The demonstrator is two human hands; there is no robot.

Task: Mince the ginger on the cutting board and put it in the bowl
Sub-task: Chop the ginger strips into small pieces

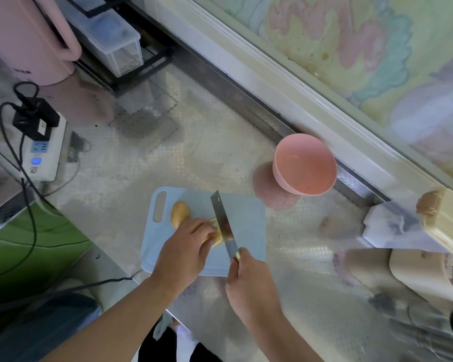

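The knobby yellow-brown piece of ginger (180, 214) lies on the pale blue plastic cutting board (246, 226). The left hand (186, 250) holds it down, fingers (207, 231) curled over its right end. The right hand (249, 283) grips the handle of the long steel knife (224, 226), whose blade touches the ginger just beside those fingers. I think the blade could nick a fingertip, or the round ginger could roll. The empty pink bowl (305, 164) stands near on the shiny desk (168, 158).

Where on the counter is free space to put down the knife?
Bare steel lies right of the cutting board, below the pink bowl, and beyond the board toward the power strip. The board's left half is crowded by ginger and the left hand.
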